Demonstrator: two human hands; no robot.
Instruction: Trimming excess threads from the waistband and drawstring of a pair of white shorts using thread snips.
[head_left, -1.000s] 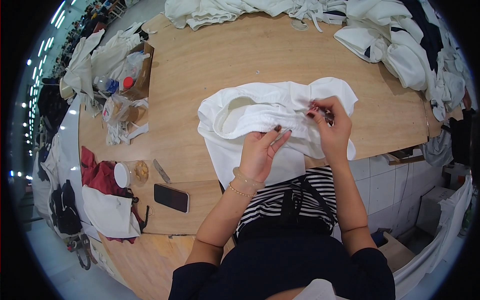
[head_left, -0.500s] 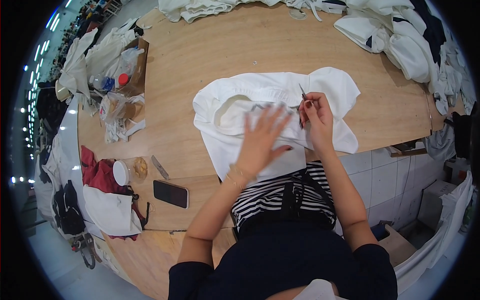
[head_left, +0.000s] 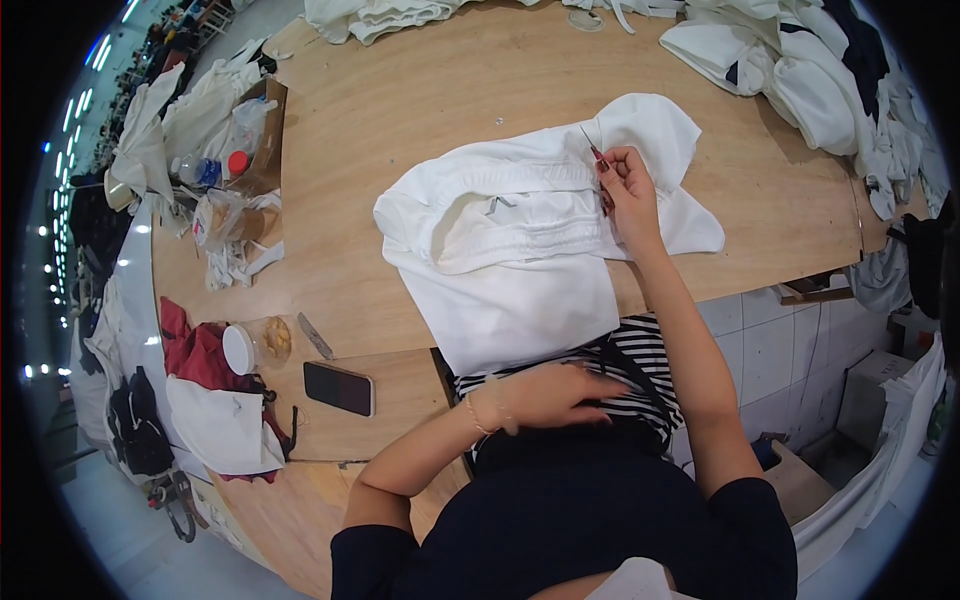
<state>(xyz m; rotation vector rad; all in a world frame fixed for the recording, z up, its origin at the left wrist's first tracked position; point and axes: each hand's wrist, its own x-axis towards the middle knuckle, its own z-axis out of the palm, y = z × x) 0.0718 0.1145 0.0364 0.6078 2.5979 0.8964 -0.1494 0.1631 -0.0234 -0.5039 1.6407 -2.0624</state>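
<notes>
A white garment (head_left: 510, 310) with a gathered elastic waistband (head_left: 545, 240) lies spread on the wooden table in front of me. Inside the waist opening shows a small grey mark (head_left: 500, 204). My right hand (head_left: 632, 200) is closed at the garment's right part, holding small thread snips (head_left: 598, 155) with a dark red body and thin points facing away from me. Off the garment, my left hand (head_left: 560, 394) hovers before the striped apron (head_left: 640, 365) at my waist. It holds nothing, its fingers stretched out and somewhat blurred.
To the left are a phone (head_left: 338, 388), a knife-like blade (head_left: 315, 336), a lidded clear jar (head_left: 262, 345) and red cloth (head_left: 198, 345). Farther back stands a cardboard box (head_left: 272, 140) with bottles. White garments (head_left: 800, 85) pile up at the far right.
My left hand has come off the garment and back toward my waist. My right hand has moved slightly away from me with the snips, and the garment's right part has shifted with it.
</notes>
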